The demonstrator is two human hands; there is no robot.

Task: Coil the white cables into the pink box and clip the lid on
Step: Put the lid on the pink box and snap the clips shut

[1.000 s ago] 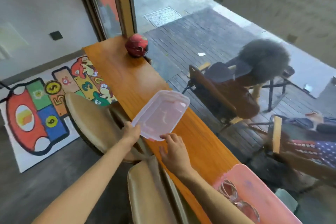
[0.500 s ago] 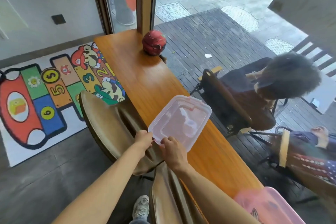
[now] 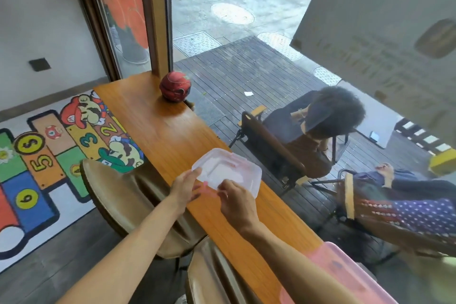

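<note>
At frame centre, the left hand [image 3: 184,186] and right hand [image 3: 236,201] are pinching the near edge of the translucent lid [image 3: 228,171], which is extending beyond both hands above the wooden counter [image 3: 160,126]. The pink box [image 3: 345,276] is sitting at lower right.

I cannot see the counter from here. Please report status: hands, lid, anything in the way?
Both hands, left and right, grip the clear lid over the wooden counter. Pink box at lower right, lid not on. Nothing between them.
</note>
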